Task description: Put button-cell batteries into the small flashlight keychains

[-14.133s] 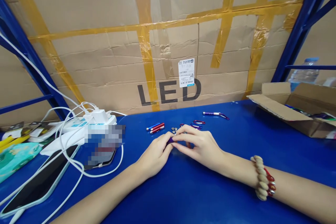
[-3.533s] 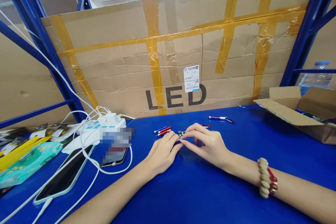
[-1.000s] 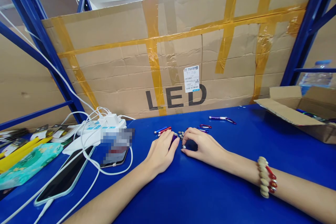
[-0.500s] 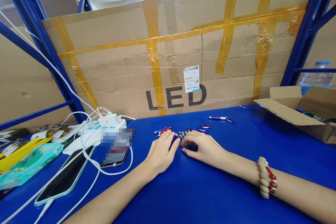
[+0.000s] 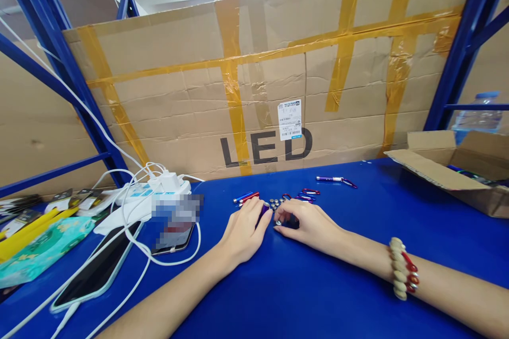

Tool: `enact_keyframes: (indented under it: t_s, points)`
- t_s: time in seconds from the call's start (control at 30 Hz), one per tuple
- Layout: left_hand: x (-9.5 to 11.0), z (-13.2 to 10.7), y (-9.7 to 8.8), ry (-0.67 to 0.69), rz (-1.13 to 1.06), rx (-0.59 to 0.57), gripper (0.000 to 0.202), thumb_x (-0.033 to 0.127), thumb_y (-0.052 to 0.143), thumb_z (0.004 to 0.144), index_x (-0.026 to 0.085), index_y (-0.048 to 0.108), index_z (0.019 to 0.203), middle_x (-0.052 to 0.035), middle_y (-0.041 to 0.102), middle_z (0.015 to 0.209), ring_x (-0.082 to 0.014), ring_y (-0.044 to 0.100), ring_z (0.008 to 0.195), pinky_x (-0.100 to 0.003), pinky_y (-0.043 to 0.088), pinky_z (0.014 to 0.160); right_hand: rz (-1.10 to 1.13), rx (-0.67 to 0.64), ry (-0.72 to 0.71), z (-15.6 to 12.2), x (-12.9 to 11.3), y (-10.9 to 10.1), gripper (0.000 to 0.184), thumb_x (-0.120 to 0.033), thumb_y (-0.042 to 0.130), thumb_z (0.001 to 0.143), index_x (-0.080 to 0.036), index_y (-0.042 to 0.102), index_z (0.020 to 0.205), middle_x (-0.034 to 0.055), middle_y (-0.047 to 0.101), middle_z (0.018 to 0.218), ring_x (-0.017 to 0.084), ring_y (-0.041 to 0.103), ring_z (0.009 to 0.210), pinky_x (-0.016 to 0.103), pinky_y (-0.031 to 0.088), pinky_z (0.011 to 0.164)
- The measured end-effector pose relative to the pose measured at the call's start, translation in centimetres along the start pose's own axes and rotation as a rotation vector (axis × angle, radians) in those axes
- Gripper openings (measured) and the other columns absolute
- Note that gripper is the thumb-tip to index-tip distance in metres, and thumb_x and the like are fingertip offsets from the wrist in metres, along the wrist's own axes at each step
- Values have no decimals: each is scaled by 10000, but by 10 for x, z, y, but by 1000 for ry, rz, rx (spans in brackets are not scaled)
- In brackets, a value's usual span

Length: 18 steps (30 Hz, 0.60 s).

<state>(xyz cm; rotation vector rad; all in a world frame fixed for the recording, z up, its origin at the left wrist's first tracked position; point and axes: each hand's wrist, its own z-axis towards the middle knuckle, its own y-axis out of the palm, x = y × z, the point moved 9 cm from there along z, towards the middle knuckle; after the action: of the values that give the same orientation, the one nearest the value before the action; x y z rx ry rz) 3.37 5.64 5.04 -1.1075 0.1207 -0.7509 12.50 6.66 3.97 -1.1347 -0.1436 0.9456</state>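
Note:
My left hand (image 5: 244,230) is closed around a small purple metal tube (image 5: 264,207), whose end shows above the thumb. Close beside it, my right hand (image 5: 308,221) is curled with thumb and fingers pinched on a small silvery button cell (image 5: 279,223). Several more button cells (image 5: 274,203) lie in a cluster on the blue tabletop just beyond both hands. A blue tube (image 5: 243,197) and a red tube (image 5: 249,198) rest past my left fingers. Behind my right hand lie several coloured carabiner clips (image 5: 310,191).
A purple keychain flashlight (image 5: 329,178) with a clip lies farther back. An open cardboard box (image 5: 441,175) stands at right. On the left are phones (image 5: 99,267), white cables, a power strip (image 5: 170,188) and packets. A taped cardboard sheet (image 5: 191,100) closes off the back.
My right fingertips have shifted slightly, and the button cell shows more clearly between them. My left hand stays in place with the purple tube.

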Motion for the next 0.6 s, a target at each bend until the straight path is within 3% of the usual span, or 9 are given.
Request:
enact_keyframes:
  t_s: [0.2, 0.37, 0.6]
  points:
    - [-1, 0, 1, -10, 13, -14, 279, 324, 274, 924, 179, 505, 863, -57, 572, 928, -182, 543, 909, -317, 450, 805, -25, 17, -51, -2, -3, -1, 122, -188, 551, 785, -204, 609, 892, 19, 607, 849, 147, 579, 806, 263, 461, 724]
    - [-2, 0, 3, -30, 28, -30, 277, 328, 278, 922, 181, 513, 913, -69, 575, 1019, -198, 526, 1014, -337, 440, 862, -45, 12, -47, -1, -4, -2, 151, -210, 509, 825, -205, 614, 933, 27, 569, 854, 144, 567, 777, 250, 470, 672]
    - [-3, 0, 3, -15, 32, -7, 241, 329, 301, 922, 200, 504, 908, -37, 579, 966, -176, 542, 957, -312, 451, 822, -16, 61, -67, -1, -6, -6, 225, -239, 452, 871, -227, 604, 1037, 32, 557, 913, 142, 567, 795, 261, 483, 689]
